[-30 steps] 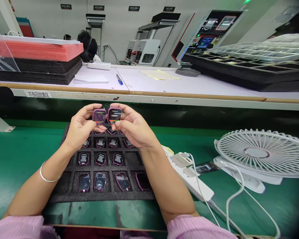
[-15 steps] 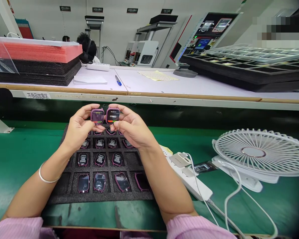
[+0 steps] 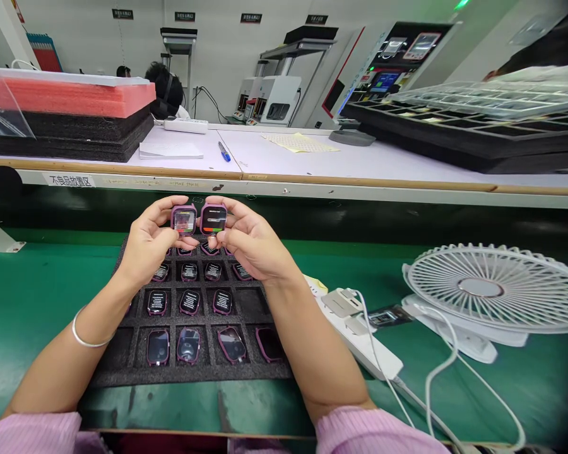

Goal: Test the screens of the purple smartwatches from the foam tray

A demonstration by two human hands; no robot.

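Two purple-framed smartwatches without straps are held up side by side above a black foam tray (image 3: 194,376). My left hand (image 3: 152,241) is closed on the left smartwatch (image 3: 184,220), whose lit screen shows a pale picture. Fingers of my right hand (image 3: 253,241) pinch the right smartwatch (image 3: 213,219); its screen is dark with small text and a red and green strip at the bottom. Below, the tray's compartments hold several more watches, such as one with lines of white text (image 3: 158,302) and one with a blank screen (image 3: 158,347). My forearms cover parts of the tray.
Right of the tray lie a white power strip (image 3: 376,353) with cables and a white fan (image 3: 483,290). A shelf (image 3: 274,165) crosses behind, bearing foam stacks (image 3: 66,139), a blue pen (image 3: 224,152) and black trays (image 3: 454,142). Another person's head (image 3: 165,88) shows beyond.
The left watch's screen has turned from a dim purple view to a brighter, pale picture. Both hands keep nearly the same place and grip.
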